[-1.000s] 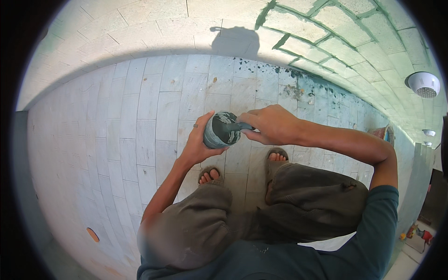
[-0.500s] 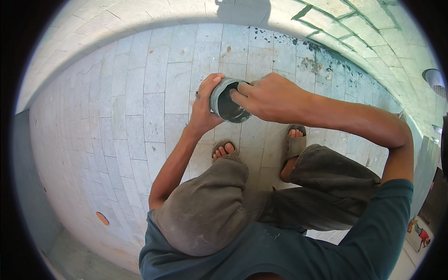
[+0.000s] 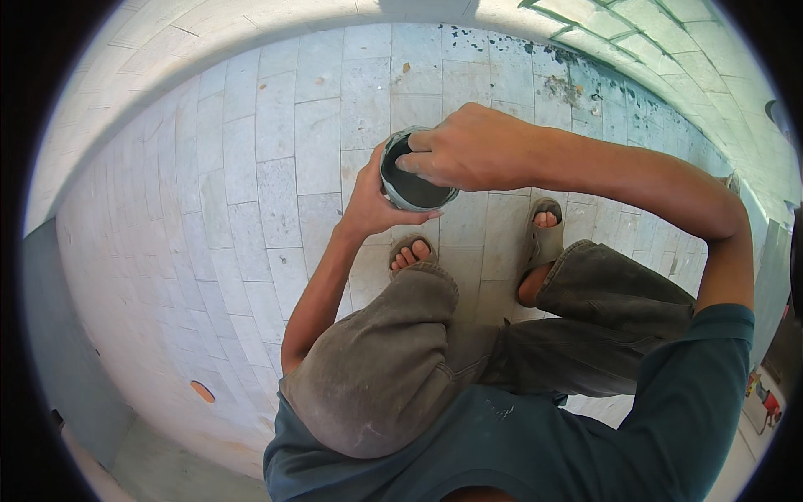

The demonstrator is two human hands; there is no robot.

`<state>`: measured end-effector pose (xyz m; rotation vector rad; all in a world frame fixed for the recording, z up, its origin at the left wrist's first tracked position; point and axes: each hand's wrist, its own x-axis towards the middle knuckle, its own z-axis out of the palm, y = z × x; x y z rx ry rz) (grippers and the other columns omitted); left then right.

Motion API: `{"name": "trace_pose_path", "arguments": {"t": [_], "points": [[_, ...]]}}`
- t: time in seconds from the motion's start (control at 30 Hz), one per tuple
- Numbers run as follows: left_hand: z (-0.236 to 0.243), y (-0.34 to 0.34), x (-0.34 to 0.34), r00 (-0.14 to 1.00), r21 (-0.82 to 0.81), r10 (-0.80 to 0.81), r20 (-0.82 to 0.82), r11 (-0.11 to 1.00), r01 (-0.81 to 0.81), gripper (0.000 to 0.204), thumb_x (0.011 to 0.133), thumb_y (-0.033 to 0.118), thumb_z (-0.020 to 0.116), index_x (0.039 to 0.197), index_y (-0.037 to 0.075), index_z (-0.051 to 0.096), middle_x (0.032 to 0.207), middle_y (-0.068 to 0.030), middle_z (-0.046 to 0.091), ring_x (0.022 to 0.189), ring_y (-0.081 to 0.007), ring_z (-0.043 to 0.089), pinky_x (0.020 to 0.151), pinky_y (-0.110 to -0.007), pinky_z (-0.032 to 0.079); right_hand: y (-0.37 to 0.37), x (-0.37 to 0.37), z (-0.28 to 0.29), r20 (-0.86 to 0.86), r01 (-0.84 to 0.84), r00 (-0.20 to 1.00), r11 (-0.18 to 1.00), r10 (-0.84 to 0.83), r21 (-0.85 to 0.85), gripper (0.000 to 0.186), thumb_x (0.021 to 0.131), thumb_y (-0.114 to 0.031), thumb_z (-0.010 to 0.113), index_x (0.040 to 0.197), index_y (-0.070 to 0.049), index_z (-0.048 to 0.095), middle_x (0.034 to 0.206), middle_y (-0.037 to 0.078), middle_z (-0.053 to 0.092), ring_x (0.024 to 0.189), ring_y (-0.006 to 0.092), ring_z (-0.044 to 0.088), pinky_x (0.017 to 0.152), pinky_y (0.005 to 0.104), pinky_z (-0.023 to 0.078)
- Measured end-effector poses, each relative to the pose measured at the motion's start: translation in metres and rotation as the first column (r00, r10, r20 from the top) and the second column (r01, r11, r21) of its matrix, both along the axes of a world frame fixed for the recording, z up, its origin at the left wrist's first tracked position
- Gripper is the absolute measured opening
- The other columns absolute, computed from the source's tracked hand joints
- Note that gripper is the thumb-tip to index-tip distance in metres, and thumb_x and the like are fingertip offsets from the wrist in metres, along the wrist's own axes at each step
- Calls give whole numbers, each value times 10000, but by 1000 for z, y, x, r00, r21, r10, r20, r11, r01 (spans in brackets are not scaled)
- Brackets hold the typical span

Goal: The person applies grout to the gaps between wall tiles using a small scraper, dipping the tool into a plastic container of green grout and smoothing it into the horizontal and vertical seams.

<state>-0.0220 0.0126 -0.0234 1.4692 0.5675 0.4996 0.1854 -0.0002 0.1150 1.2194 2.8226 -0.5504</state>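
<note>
Gripping a round cup (image 3: 427, 206), left hand (image 3: 370, 201) curled closed around its left side, thumb along the near side. Cup held over the pale tiled floor (image 3: 318, 151), mouth up, just ahead of the left sandal (image 3: 428, 245); dark grey-green paste (image 3: 425, 192) inside. Right hand (image 3: 473, 151) reaches across from the right, fingers bent and dipped into the cup's mouth; can't tell how closed they are or what they hold, fingertips hidden. Right sandal (image 3: 548, 243) flat on tiles, near the cup. Dark spatters (image 3: 577, 63) on floor along the green-jointed wall (image 3: 640, 38).
</note>
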Motion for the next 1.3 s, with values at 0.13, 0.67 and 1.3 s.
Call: {"name": "trace_pose_path", "arguments": {"t": [0.13, 0.67, 1.3], "points": [[-4, -7, -2, 998, 100, 46, 37, 994, -49, 1079, 553, 232, 969, 1442, 49, 387, 1361, -156, 551, 1248, -270, 557, 1036, -410, 471, -4, -4, 8, 29, -44, 998, 977, 51, -208, 73, 775, -85, 670, 758, -14, 667, 774, 159, 675, 740, 324, 706, 584, 410, 558], [-25, -15, 13, 894, 285, 274, 355, 879, -383, 994, 603, 228, 942, 1403, 27, 387, 1395, -221, 480, 1247, -288, 539, 1060, -431, 417, -28, -12, 16, 16, 56, 998, 996, -55, -75, 66, 745, -67, 671, 696, -23, 679, 677, 153, 680, 681, 307, 707, 564, 396, 562], [-25, -9, 13, 929, 603, 209, 304, 713, -357, 1116, 613, 189, 955, 1491, 112, 271, 1430, -226, 417, 1333, -371, 451, 1073, -479, 438, -42, -5, 13, -36, 264, 961, 953, -273, -151, 79, 778, -91, 656, 797, -27, 699, 752, 181, 687, 717, 331, 693, 620, 420, 553]]}}
